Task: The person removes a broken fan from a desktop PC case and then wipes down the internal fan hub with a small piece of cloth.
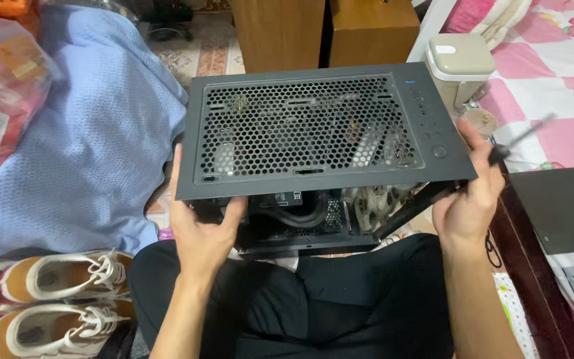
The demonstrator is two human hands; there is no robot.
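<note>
Computer case [313, 133] resting on the lap, long axis spanning between both grips: left hand [202, 229] clamped on its near-left edge, right hand [470, 199] steadying its right corner while grasping a screwdriver [519, 139].

One black computer case [320, 133], two hands, two sneakers, one screwdriver [519, 139], one blue cloth [88, 146].

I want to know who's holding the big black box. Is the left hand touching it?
Touching. The head view shows the left hand gripping the lower left edge of the computer case, fingers wrapped onto its rim with no gap.
</note>
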